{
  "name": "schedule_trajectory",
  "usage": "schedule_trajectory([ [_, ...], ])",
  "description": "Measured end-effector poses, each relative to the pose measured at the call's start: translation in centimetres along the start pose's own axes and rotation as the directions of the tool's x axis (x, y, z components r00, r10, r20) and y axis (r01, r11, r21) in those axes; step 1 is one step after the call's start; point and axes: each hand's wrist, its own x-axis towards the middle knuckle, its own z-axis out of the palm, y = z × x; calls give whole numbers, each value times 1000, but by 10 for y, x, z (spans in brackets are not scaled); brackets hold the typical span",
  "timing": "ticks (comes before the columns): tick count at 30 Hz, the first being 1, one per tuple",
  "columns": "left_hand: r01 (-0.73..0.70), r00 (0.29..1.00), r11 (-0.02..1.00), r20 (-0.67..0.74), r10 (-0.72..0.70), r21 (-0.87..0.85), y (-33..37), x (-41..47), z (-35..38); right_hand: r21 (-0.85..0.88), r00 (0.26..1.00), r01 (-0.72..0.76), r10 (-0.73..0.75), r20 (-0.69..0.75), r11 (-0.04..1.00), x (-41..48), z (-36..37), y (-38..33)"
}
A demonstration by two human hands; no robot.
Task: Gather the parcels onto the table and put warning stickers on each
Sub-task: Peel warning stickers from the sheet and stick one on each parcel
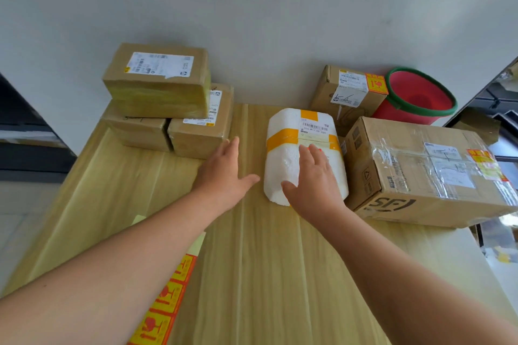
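Note:
A white foam parcel [291, 143] with orange tape lies mid-table. My right hand [314, 179] lies flat on its top with fingers straight, and a bit of red shows under the fingertips. My left hand [224, 173] hovers flat with fingers spread, just left of the parcel and above the table. A strip of yellow and red warning stickers [165, 300] lies at the near left, partly under my left forearm. A large taped carton [429, 171] at the right and a small box [347, 92] behind it each carry a sticker. Three brown boxes [159, 84] are stacked at the far left.
The wooden table [266, 274] stands against a grey wall. A red bucket with a green rim [417, 95] sits at the far right corner. Dark shelving shows past the left and right table edges.

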Motion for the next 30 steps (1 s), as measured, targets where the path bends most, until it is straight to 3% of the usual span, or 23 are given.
schedule_trajectory([
  [5, -14, 991, 994, -128, 28, 106, -32, -13, -51, -19, 997, 70, -70, -27, 997, -2, -3, -50],
  [11, 70, 974, 992, -222, -44, 109, -70, -12, -105, 88, 994, 111, -109, -28, 990, 15, -2, -104],
  [21, 194, 911, 981, -369, -183, -8, -111, 55, -159, 162, 991, 134, -137, 4, 978, 89, 2, -169],
  [25, 264, 897, 958, -337, -286, -111, -125, 87, -171, 232, 992, 106, -118, 37, 967, 119, 6, -184],
  [30, 362, 886, 831, -121, -447, -422, -139, 118, -173, 457, 983, 31, -111, 149, 889, 143, 15, -192],
])
